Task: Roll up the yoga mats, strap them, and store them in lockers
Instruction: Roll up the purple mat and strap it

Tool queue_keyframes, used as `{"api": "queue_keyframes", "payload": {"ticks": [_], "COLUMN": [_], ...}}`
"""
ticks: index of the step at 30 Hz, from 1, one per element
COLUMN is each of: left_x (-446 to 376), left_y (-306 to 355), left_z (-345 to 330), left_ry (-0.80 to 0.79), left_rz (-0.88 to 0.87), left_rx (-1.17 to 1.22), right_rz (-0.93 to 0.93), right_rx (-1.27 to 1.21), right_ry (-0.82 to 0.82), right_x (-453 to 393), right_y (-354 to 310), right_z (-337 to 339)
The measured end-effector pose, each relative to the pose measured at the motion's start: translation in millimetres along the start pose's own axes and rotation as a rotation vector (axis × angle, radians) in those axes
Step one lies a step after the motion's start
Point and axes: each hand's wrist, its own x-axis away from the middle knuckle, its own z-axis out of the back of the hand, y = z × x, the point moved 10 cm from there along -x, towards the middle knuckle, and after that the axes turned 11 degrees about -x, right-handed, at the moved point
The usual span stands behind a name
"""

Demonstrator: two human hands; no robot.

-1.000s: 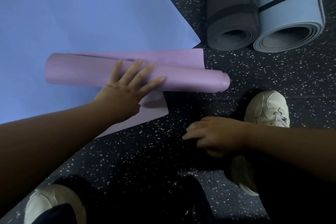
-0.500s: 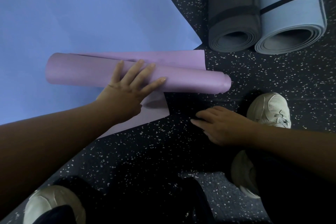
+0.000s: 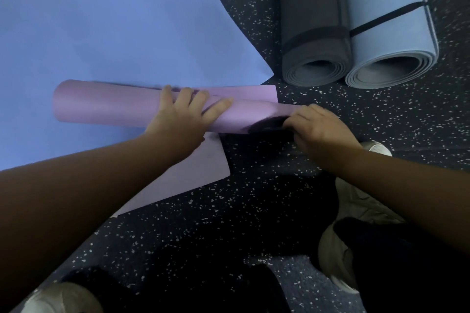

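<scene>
Right hand (image 3: 320,129) has come off the floor (image 3: 254,211) & now grips the right end of the purple mat roll (image 3: 106,104); left hand (image 3: 183,114) stays flat on top, fingers straight. Roll lies on the blue mat (image 3: 114,33); rolling prob. resumes w/ both hands.

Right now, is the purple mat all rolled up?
Not fully. The purple mat is mostly a roll, but flat ends still lie on the floor.

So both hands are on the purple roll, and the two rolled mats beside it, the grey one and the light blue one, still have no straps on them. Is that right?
Not quite. The head view shows a dark strap around both the grey mat and the light blue mat. The rest holds: the left hand rests on the purple roll and the right hand holds its end.
</scene>
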Motion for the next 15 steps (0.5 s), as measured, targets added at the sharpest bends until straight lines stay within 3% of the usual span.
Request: {"api": "queue_keyframes", "payload": {"ticks": [7, 15], "left_x": [-29, -25], "left_y": [-8, -7], "left_z": [-1, -2], "left_ry": [-0.206, -0.207], "left_rz": [0.006, 0.049], "left_rx": [-0.007, -0.025], "right_rz": [-0.379, -0.526], "right_rx": [0.190, 0.293], "right_ry": [-0.157, -0.061], "right_x": [-5, -6], "right_y": [41, 46], "right_z": [4, 13]}}
